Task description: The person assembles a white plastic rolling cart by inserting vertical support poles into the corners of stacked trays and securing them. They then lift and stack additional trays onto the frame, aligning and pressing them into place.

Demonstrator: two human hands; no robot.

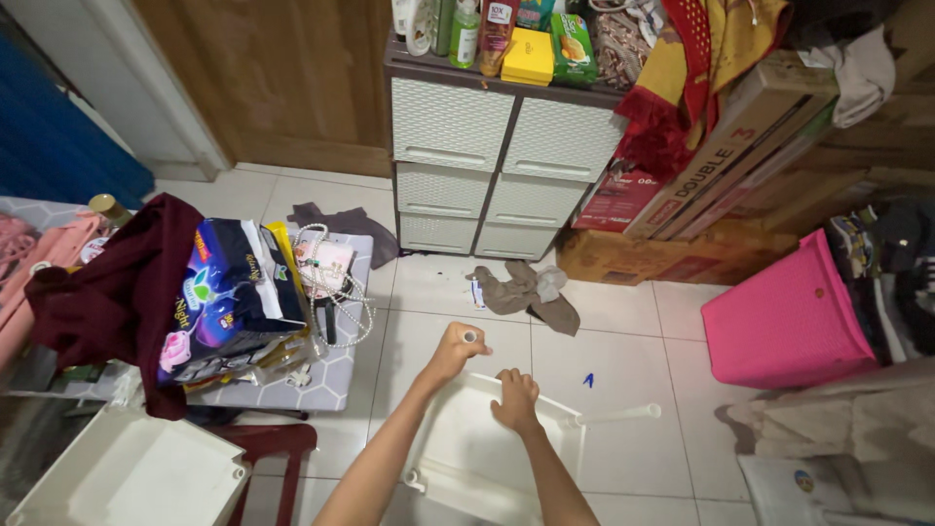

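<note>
Head view looks down at a white plastic shelf frame lying on the white tile floor in the lower middle of the frame, where the left hand is clenched around the top of a white plastic post at the frame's far corner and the right hand grips the frame's far edge with bent fingers. Just beyond the hands lies a crumpled grey-brown cloth, behind it stands a white and grey plastic drawer chest, a pink plastic basket sits at the right, and a low grey table with a dark packet is on the left.
</note>
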